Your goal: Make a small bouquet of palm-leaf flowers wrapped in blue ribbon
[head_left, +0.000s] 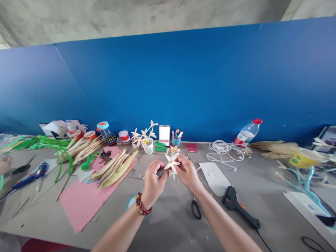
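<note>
Between my two hands is a bunch of handmade craft flowers (172,162), with pointed cream petals and a peach-tinted bloom at the top. My left hand (154,180), a red bead bracelet (142,204) at its wrist, pinches the flowers from the left. The fingers of my right hand (187,173) close on the petals from the other side. What lies behind the fingertips is hidden. Beyond my hands, similar flowers (144,133) stand in a white paper cup (148,146). Black-handled scissors (196,209) lie under my right forearm, partly covered.
A black glue gun (240,207) and white paper (214,178) lie to the right. Dried husks (115,171) rest on pink paper (81,203) at left. Along the blue partition (168,80) stand a pen cup (176,140) and bottle (246,133). Another person's hand (5,165) shows far left.
</note>
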The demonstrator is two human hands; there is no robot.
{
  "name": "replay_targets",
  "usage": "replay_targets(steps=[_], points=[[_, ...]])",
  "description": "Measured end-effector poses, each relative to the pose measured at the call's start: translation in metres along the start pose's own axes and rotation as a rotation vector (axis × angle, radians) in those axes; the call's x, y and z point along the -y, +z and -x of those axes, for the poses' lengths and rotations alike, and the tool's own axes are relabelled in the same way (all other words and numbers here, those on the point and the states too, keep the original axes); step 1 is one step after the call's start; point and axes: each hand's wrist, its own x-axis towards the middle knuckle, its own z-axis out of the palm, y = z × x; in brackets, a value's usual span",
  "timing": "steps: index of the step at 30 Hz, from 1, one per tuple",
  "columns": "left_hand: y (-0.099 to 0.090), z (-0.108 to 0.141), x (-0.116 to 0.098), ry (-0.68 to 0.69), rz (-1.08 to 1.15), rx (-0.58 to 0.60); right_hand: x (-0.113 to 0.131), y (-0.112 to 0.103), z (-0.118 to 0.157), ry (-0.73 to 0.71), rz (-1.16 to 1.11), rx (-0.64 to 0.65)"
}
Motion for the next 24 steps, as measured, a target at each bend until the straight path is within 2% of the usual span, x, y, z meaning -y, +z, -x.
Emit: replay_targets(steps=[3,9,14,20,24], points=[[-0.002,0.002,-0.003,-0.039,0.050,0.047,0.001,-0.004,0.003,0.011,-0.027,0.021],[-0.007,0.002,-0.013,-0.377,0.407,0.208,0.001,-0.011,0.012,0.135,-0.217,0.074],[-0.008,-0.002,-0.015,-0.559,0.570,0.273,0.001,-0.012,0.014,0.129,-0.279,0.119],[-0.009,-0.004,-0.013,-0.622,0.629,0.343,0.001,-0.014,0.017,0.107,-0.237,0.121],[-0.007,-0.001,-0.008,-0.604,0.540,0.319,-0.003,-0.015,0.022,0.111,-0.239,0.143]])
